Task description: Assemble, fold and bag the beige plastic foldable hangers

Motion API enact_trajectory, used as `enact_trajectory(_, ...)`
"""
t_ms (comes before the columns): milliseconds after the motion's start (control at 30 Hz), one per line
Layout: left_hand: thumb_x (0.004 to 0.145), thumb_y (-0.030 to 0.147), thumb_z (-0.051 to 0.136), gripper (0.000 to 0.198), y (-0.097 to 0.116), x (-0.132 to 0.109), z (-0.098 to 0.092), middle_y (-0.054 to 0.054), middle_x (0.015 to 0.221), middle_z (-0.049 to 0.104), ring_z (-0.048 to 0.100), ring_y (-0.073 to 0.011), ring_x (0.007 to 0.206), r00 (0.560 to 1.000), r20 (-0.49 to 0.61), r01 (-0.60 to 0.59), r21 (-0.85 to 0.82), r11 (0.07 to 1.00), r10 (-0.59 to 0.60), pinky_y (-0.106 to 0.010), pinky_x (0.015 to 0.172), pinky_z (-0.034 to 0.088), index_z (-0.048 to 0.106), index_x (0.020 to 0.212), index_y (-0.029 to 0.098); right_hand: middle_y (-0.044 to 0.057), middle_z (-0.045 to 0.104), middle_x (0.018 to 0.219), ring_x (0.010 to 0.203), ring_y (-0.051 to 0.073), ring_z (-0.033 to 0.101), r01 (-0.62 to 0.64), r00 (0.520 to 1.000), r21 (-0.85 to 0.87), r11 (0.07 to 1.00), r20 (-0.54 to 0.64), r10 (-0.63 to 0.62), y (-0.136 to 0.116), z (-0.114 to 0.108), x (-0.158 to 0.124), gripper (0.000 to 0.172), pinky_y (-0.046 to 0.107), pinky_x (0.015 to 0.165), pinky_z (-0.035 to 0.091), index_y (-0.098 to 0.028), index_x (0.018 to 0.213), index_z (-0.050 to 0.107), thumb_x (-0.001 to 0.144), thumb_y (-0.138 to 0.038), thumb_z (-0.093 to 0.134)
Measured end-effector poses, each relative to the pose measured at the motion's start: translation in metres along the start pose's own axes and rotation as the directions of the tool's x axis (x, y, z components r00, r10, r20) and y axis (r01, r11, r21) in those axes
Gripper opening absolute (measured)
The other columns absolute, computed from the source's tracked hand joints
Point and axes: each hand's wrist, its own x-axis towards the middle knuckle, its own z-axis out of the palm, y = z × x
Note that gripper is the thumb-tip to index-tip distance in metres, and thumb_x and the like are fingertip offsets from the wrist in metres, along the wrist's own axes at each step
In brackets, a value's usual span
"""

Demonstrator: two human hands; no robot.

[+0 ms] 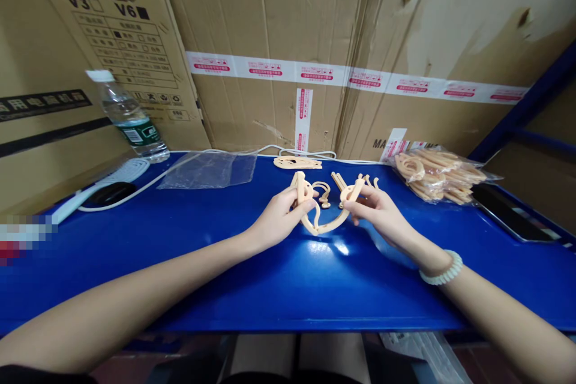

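My left hand (281, 216) and my right hand (375, 210) together hold a beige curved plastic strap (324, 227) just above the blue table (288, 288). Each hand pinches one end of it, so the piece sags in a U between them. The left fingers also close round a second beige piece (300, 186). More loose beige pieces (323, 192) lie on the table just behind the hands. A white bead bracelet (443, 270) circles my right wrist.
A clear bag of beige straps (436, 175) lies at the right. An empty clear bag (207, 169), another beige piece (297, 162), a water bottle (130, 117), a black mouse (110, 193), a white cable and a dark phone (510, 211) sit around. Cardboard boxes (315, 42) wall the back.
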Motion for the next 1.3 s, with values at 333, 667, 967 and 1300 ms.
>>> enact_trajectory(333,0.066,0.039,0.087,0.05,0.001,0.007,-0.006,-0.011,0.094,0.076,0.073,-0.0247,0.083,0.927,-0.284,0.131,-0.36,0.924,-0.243,-0.035,0.071,0.062,0.071,0.104,0.01,0.0,0.06,0.061,0.056,0.014,0.058,-0.112,0.993,-0.009,0.994,-0.05,0.111,-0.005,-0.015,0.004,0.023,0.022,0.046,0.046,-0.017,0.075,0.064,0.069,-0.03,0.081)
enact_trajectory(667,0.078,0.025,0.074,0.029,-0.003,0.007,-0.002,-0.008,0.094,0.076,0.076,-0.0218,0.083,0.944,-0.294,0.015,-0.422,0.907,-0.152,-0.034,0.077,0.061,0.062,0.101,0.014,0.001,0.061,0.063,0.058,0.011,0.052,-0.162,0.986,-0.159,0.974,-0.076,0.151,-0.003,-0.016,0.007,0.033,0.023,0.049,0.045,-0.015,0.074,0.071,0.067,-0.044,0.084)
enact_trajectory(967,0.086,0.027,0.063,0.022,-0.001,0.006,-0.008,-0.001,0.077,0.067,0.065,-0.0139,0.062,0.977,-0.198,0.013,-0.315,0.949,-0.079,-0.028,0.064,0.055,0.059,0.103,0.014,-0.001,0.058,0.062,0.052,0.008,0.049,-0.032,0.98,0.036,0.999,-0.193,0.038,0.006,-0.022,0.01,0.032,0.021,0.045,0.042,-0.016,0.074,0.071,0.069,-0.044,0.087)
enact_trajectory(1300,0.088,0.039,0.061,0.028,0.011,-0.007,0.002,-0.004,0.089,0.068,0.062,-0.0186,0.082,0.963,0.267,-0.005,-0.081,0.997,0.026,-0.029,0.076,0.048,0.066,0.102,0.015,0.006,0.076,0.077,0.069,0.018,0.074,-0.078,0.996,0.081,0.994,0.052,0.074,0.01,-0.008,0.005,0.033,0.03,0.065,0.063,-0.015,0.087,0.073,0.067,-0.034,0.091)
